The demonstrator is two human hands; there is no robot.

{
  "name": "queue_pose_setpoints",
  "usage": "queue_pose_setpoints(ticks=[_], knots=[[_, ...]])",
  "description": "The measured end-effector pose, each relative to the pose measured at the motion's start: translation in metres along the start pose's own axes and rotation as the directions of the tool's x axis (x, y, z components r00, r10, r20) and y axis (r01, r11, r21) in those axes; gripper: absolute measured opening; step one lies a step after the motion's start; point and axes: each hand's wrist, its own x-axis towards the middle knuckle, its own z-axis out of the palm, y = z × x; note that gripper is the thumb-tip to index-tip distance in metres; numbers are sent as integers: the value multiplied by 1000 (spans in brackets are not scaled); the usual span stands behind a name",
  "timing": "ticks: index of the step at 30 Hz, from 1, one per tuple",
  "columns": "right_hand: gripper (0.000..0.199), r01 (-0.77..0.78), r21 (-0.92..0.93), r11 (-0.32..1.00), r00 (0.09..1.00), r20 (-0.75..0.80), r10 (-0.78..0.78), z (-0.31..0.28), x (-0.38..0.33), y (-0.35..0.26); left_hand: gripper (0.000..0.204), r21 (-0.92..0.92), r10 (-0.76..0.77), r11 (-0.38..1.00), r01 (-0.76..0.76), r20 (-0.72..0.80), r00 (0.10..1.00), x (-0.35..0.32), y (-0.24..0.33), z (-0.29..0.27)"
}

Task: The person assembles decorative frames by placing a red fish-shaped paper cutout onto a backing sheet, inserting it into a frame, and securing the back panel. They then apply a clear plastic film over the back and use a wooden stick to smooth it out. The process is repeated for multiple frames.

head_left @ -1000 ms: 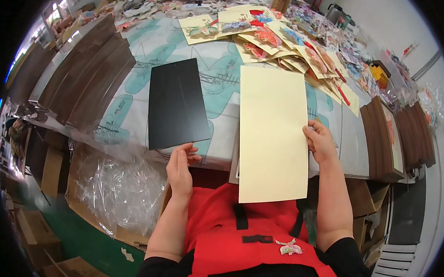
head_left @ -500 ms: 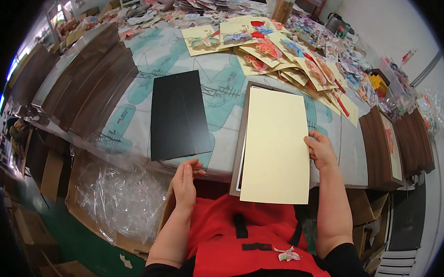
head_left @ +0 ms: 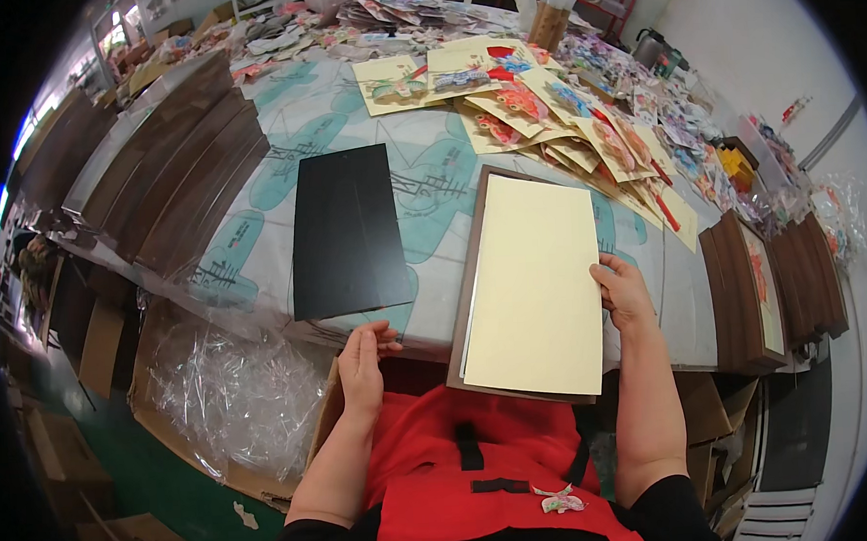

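Note:
A blank cream card (head_left: 536, 285) lies over a brown picture frame (head_left: 473, 259), whose rim shows at its left, top and bottom. My right hand (head_left: 620, 288) pinches the card's right edge between thumb and fingers. Both card and frame overhang the table's front edge. To the left, a flat black panel (head_left: 347, 236) rests on the table. Just below that panel, at the table edge, my left hand (head_left: 363, 359) is empty, its fingers loosely bent and apart from the thumb.
Cream cards with colourful figures (head_left: 523, 102) are piled beyond the frame. Brown frames are stacked at left (head_left: 173, 166) and right (head_left: 735, 296). A cardboard box of clear plastic wrap (head_left: 241, 395) stands below the table at left. A brush holder (head_left: 550, 24) stands at the back.
The cream card has shifted slightly left and up at its lower end, so the frame's bottom rim now shows. My left hand has dropped a little.

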Motion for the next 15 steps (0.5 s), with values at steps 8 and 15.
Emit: queue_pose_setpoints(ticks=[8, 15], knots=[[41, 82, -182, 980, 996, -14, -86, 0, 11, 6, 32, 0, -30, 1000, 30, 6, 1000, -2, -1, 3], [45, 309, -560, 769, 928, -1, -373, 1, 2, 11, 32, 7, -39, 999, 39, 37, 999, -6, 3, 9]])
